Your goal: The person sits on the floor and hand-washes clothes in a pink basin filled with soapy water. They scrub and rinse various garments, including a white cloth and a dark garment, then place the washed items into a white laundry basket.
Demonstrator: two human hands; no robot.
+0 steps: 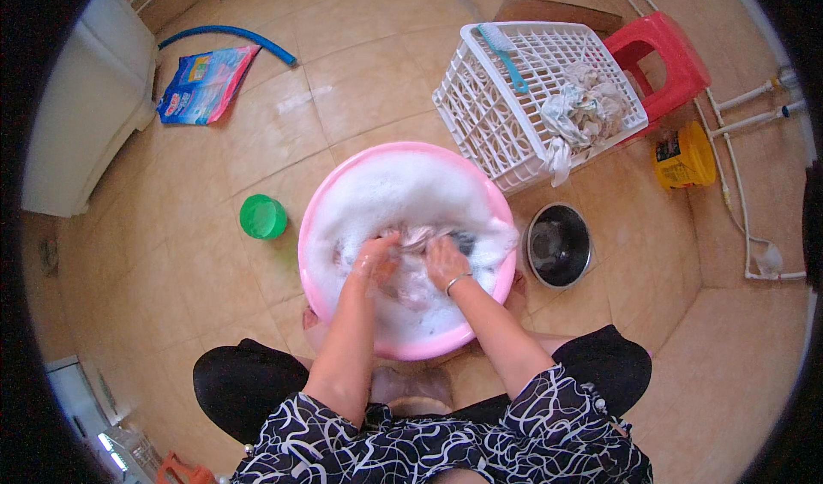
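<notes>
Scrubbing is the step you're in, as far as I can judge: both your hands are down in the round pink plastic basin (319, 270) full of white suds, working a wet pale garment (417, 237) that lies bunched in the foam between them. Your left hand (375, 258) has its fingers curled tight onto the cloth, and your right hand (446, 261), the one with the thin bangle on the wrist, is closed on the other bit of it, just beside the left.

The next move probably calls for a firm grip with both hands, so the soapy fabric doesn't slip, and for keeping it low over the basin so the foam stays in.

Around you on the tiled floor: a white plastic lattice laundry basket (489, 115) with a crumpled cloth and a teal brush on it, a red plastic stool (677, 60) behind that, a small steel bowl (559, 246) just right of the basin, and a green plastic lid-like cup (262, 216) to the left.

Hard to make out: how much of the garment there is, since suds cover most of it, and your fingertips are partly buried in foam too.
</notes>
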